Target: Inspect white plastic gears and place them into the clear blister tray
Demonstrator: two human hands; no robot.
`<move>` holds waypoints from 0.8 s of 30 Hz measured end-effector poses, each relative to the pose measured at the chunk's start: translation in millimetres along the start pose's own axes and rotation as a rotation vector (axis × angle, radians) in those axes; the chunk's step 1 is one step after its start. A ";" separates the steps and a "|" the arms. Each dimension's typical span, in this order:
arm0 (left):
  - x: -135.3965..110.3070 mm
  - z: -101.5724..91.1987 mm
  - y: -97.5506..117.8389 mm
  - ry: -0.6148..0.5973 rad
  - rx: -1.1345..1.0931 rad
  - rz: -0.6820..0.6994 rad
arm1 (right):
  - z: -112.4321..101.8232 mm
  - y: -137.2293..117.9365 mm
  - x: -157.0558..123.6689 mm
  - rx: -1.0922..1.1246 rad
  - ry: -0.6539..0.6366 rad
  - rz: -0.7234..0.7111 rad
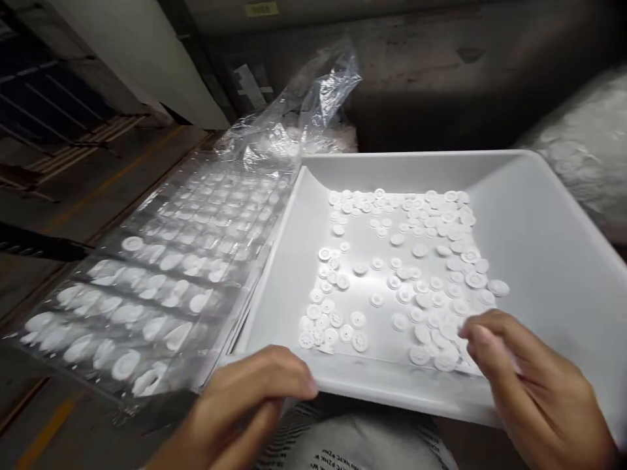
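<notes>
A white plastic tray point(539, 215) rests on my lap and holds several small white round gear-like discs point(416, 274). My left hand point(245, 405) lies at the tray's near left rim, fingers curled and together, thumb against the edge. My right hand point(529, 385) reaches into the tray's near right corner, its fingertips bent down over the discs there; whether it holds one is hidden. To the left lies a clear blister sheet point(161, 274) with rows of pockets, the nearer pockets filled with white discs.
A crumpled clear plastic bag point(313, 98) stands behind the blister sheet. At the right edge sits a large bag of white parts point(588, 143). A dark floor with yellow lines point(73, 196) runs to the left. A printed sack point(357, 444) lies under the tray.
</notes>
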State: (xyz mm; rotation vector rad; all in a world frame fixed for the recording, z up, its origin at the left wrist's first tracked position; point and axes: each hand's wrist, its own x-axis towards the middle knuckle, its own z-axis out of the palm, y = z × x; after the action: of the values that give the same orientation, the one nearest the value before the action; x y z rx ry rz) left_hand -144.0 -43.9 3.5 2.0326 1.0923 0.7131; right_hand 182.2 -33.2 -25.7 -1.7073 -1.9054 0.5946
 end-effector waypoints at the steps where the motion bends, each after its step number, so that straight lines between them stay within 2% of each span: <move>1: 2.9 15.0 1.9 0.001 -0.051 0.001 | -4.4 1.4 6.7 -0.006 -0.046 -0.040; 4: 17.8 38.2 2.1 0.042 -0.182 0.033 | -18.6 19.1 31.0 -0.138 -0.275 -0.023; 5: 23.4 40.4 2.8 0.035 -0.235 0.057 | -21.7 26.5 39.7 -0.193 -0.417 -0.024; 7: 33.1 41.5 7.7 0.055 -0.351 0.070 | -22.5 38.4 55.5 -0.223 -0.541 -0.024; 11: 44.8 45.3 25.8 0.332 -0.578 -0.011 | -4.6 41.0 70.4 -0.227 -0.676 -0.057; 13: 47.8 49.0 32.8 0.417 -0.683 -0.038 | 4.6 34.5 68.5 -0.207 -0.781 -0.091; 18: 50.9 49.5 36.4 0.376 -0.879 -0.164 | 4.8 22.0 61.1 -0.097 -1.050 -0.151; 22: 53.8 46.4 38.2 0.373 -1.060 -0.281 | 0.7 23.3 67.7 -0.062 -1.144 -0.139; 24: 54.8 47.3 40.8 0.411 -1.065 -0.277 | 1.0 25.6 72.1 -0.047 -1.168 -0.123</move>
State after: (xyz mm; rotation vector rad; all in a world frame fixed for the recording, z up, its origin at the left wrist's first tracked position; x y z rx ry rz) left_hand -63.2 -28.0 15.1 0.8370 0.8764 1.2476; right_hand 195.5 41.3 -36.6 -1.3042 -2.7174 1.7682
